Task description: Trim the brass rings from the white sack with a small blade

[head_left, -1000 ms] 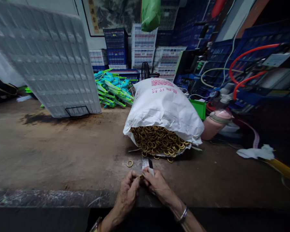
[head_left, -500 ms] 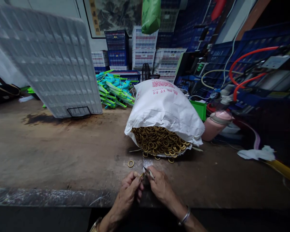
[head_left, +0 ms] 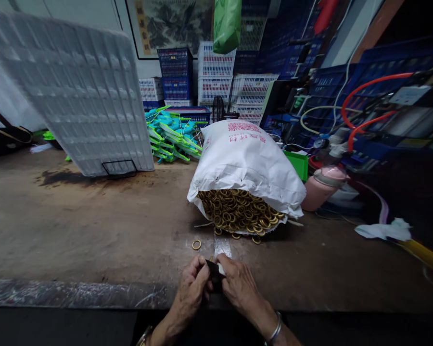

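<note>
My left hand [head_left: 192,284] is closed in a pinch at the table's front, on a gold-coloured ring [head_left: 211,259] of which only a sliver shows. Facing it, my right hand [head_left: 240,284] is closed round a dark flat blade [head_left: 213,270] with a pale piece at the thumb. The blade's broad side lies across the gap between the hands, at the ring. Just beyond the left fingers a loose gold ring [head_left: 197,245] rests on the wooden table [head_left: 94,226]. A white woven sack [head_left: 238,158] lies on its side, its mouth towards me, full of gold rings [head_left: 238,209].
A ribbed translucent panel [head_left: 90,101] stands upright in a wire stand at left. Behind are green and turquoise plastic parts [head_left: 171,134] and stacked crates [head_left: 216,62]. At right stand a pink bottle [head_left: 323,187], a green tray [head_left: 296,165] and a machine with orange hoses [head_left: 361,91].
The dark blade has turned from a thin edge to show its broad face between my hands. My right hand has shifted slightly; the ring is now mostly covered.
</note>
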The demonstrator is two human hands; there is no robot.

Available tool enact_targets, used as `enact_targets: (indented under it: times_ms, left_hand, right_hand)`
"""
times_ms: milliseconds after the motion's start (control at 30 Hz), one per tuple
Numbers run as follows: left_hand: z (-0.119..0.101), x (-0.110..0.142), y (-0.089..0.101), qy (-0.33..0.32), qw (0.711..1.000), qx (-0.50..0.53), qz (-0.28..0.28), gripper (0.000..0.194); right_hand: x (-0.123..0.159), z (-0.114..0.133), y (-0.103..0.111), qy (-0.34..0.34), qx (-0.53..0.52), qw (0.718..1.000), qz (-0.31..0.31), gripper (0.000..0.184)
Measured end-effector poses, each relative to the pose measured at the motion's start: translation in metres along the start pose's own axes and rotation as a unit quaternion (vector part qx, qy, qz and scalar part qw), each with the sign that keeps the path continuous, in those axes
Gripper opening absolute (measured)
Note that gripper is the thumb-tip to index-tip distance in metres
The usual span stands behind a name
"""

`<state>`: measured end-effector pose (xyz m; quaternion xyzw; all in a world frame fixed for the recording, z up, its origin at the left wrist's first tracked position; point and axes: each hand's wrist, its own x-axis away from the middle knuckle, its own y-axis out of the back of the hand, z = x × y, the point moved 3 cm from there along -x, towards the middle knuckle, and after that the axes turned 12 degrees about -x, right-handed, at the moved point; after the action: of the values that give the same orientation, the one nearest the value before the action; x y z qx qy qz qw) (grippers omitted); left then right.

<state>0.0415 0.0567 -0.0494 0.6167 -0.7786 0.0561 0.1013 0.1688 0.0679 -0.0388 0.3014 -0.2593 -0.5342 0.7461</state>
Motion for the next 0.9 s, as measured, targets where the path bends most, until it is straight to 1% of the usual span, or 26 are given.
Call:
enact_targets:
  times_ms: [167,300,367,433,500,600,767,900]
  left_hand:
    - [0.0005,0.0003,-0.0002,-0.030,0.999,-0.025,0.001,0.031]
    - [-0.0010,0.0040,0.0007,-0.069,0.996,-0.058,0.010,0.028]
    - [-0.0029,0.0061,0.0009,-0.087,0.994,-0.071,0.017,0.028]
    - [-0.0049,0.0070,0.0009,-0.099,0.992,-0.075,0.021,0.028]
    - [-0.0062,0.0065,0.0010,-0.098,0.993,-0.069,0.017,0.029]
    - [-0.0070,0.0054,0.0014,-0.081,0.995,-0.060,0.012,0.029]
    - [-0.0051,0.0059,0.0022,-0.050,0.997,-0.054,0.013,0.031]
    - [-0.0027,0.0059,0.0025,-0.046,0.998,-0.049,0.012,0.031]
  right_hand:
    - [-0.0012,-0.0003,-0.0002,-0.011,0.013,1.000,0.006,0.037]
    - [-0.0038,-0.0046,-0.0004,-0.028,0.019,0.999,0.030,0.033]
    - [-0.0052,-0.0069,-0.0001,-0.028,0.004,0.999,0.047,0.030]
    - [-0.0062,-0.0080,0.0007,-0.020,-0.020,0.998,0.051,0.027]
    - [-0.0061,-0.0081,0.0017,-0.017,-0.034,0.998,0.041,0.027]
    - [-0.0042,-0.0066,0.0008,-0.008,-0.022,0.999,0.028,0.030]
    - [-0.0013,-0.0056,-0.0046,0.002,0.009,0.999,0.038,0.032]
    - [-0.0010,-0.0033,-0.0056,0.001,0.016,0.999,0.046,0.033]
